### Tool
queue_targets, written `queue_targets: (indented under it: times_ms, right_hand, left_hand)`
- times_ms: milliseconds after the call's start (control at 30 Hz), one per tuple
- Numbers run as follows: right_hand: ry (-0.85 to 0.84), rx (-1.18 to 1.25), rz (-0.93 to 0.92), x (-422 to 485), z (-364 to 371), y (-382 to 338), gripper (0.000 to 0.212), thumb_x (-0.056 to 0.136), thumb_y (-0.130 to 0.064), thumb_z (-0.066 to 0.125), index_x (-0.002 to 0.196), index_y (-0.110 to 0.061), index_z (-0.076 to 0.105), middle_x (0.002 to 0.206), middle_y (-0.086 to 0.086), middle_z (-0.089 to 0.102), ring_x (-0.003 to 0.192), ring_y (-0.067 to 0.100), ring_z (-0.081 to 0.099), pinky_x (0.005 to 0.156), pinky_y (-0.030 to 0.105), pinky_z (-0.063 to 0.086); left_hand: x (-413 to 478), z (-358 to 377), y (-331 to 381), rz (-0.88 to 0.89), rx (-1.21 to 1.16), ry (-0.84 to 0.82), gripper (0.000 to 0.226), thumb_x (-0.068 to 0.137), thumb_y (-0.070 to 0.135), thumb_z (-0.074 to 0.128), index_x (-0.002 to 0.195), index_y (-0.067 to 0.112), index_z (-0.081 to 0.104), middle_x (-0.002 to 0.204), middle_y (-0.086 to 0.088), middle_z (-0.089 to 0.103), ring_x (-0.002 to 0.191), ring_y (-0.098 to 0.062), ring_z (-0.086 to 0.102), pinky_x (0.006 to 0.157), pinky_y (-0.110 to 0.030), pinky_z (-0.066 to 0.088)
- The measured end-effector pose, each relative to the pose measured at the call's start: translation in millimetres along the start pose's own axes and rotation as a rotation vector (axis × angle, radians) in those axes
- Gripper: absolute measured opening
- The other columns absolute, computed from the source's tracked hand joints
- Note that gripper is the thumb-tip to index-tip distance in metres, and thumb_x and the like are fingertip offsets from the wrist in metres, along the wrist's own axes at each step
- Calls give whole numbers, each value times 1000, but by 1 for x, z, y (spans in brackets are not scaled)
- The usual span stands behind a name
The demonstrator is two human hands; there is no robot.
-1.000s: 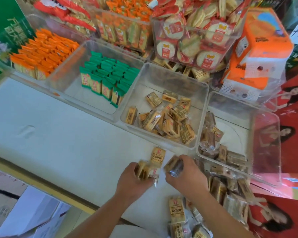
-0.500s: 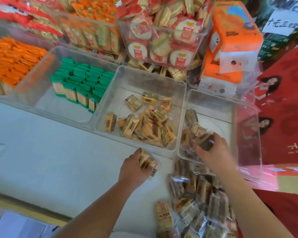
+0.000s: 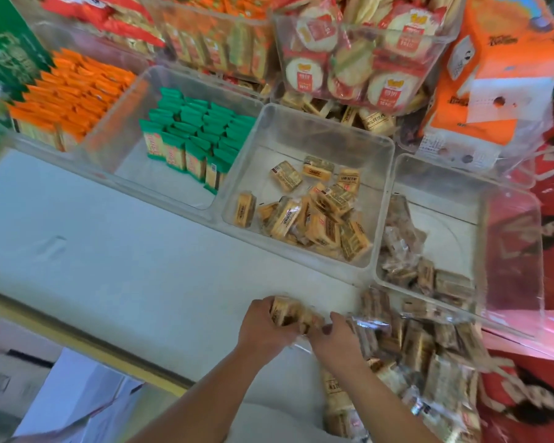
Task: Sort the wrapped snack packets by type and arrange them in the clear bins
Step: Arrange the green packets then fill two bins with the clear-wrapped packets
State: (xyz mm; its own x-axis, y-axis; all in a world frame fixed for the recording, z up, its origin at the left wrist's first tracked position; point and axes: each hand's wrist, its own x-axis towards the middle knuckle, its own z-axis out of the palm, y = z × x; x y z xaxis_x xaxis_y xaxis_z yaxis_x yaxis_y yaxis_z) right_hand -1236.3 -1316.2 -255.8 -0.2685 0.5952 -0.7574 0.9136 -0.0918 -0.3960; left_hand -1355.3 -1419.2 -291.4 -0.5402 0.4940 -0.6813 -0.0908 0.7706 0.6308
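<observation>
While my left hand (image 3: 263, 329) curls round a few yellow packets (image 3: 285, 311), likely light, crinkly and slippery, best pinched across their flat faces, I cannot tell if my right hand (image 3: 336, 342) grips any, short of their clear bin (image 3: 320, 135) beyond.

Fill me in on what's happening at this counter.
A person is sorting wrapped snacks. The left hand grips a few yellow packets over the white counter; the right hand is beside it, at the edge of a loose pile of brown packets. More yellow ones lie in the clear bin ahead, brown ones in the right bin.
</observation>
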Motion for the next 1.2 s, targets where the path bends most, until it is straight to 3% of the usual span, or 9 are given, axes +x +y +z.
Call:
queue_targets:
  times_ms: [67, 233, 433, 567, 733, 833, 967, 1067, 1200]
  right_hand:
    - [8, 99, 35, -1, 9, -5, 38, 94, -22, 63, 130, -16, 51, 93, -4, 62, 75, 5, 56, 59, 22, 46]
    - [-20, 331, 84, -13, 18, -22, 23, 89, -14, 66, 107, -25, 59, 98, 1, 68, 85, 15, 64, 82, 38, 57]
    - [-88, 629, 79, -32, 12, -50, 27, 94, -11, 56, 114, -19, 72, 105, 9, 77, 99, 28, 74, 94, 46, 59]
    - [-27, 623, -19, -48, 9, -72, 22, 99, -14, 55, 115, -20, 69, 104, 6, 77, 99, 23, 74, 90, 45, 61]
    - [93, 522, -203, -83, 6, -106, 45, 103, -27, 56, 147, -32, 45, 118, -16, 71, 107, 4, 67, 94, 30, 52]
    - [242, 363, -339, -96, -6, -140, 58, 104, -34, 52, 157, -30, 29, 111, -19, 68, 96, -2, 65, 79, 22, 49]
    - [348, 253, -412, -91, -38, -186, 64, 104, -36, 51, 160, -27, 23, 95, -18, 65, 78, -3, 61, 69, 25, 48]
    - [353, 241, -427, -68, -59, -215, 62, 105, -33, 51, 160, -27, 22, 90, -13, 64, 66, -2, 59, 55, 11, 43]
    - [269, 280, -408, -21, -76, -229, 66, 103, -32, 58, 160, -30, 24, 126, -6, 65, 95, 10, 65, 76, 22, 53]
  left_hand:
    - [1, 0, -14, -5, -18, -39, 44, 62, 35, 83, 105, 31, 75, 91, 12, 76, 83, -3, 73, 75, -33, 63]
    - [-2, -17, -13, 19, -146, -149, 42, 72, 28, 73, 114, 23, 72, 101, 0, 76, 94, -15, 74, 84, -43, 62]
    - [-19, -56, 16, 67, -317, -284, 39, 91, 14, 72, 119, 39, 60, 109, 6, 72, 99, -8, 70, 78, -23, 58]
    - [-23, -81, 37, 133, -346, -255, 40, 94, 24, 71, 127, 41, 55, 110, 10, 68, 96, -2, 68, 76, -19, 55]
    - [-39, -127, 67, 272, -260, -234, 61, 81, 49, 60, 141, 48, 45, 119, 17, 67, 111, -1, 64, 102, -37, 53]
    - [-43, -149, 95, 383, -322, -269, 52, 82, 32, 56, 133, 40, 53, 118, 15, 71, 113, -5, 66, 99, -39, 55]
    - [-31, -176, 144, 461, -408, -325, 36, 96, 9, 53, 128, 24, 59, 111, 12, 72, 104, 1, 68, 82, -16, 54]
    - [-1, -185, 175, 407, -380, -300, 36, 94, 23, 62, 127, 38, 60, 112, 14, 74, 107, -5, 70, 94, -28, 55]
    - [37, -187, 193, 316, -339, -274, 25, 94, 24, 68, 110, 42, 60, 108, 8, 71, 102, -8, 68, 94, -33, 55]
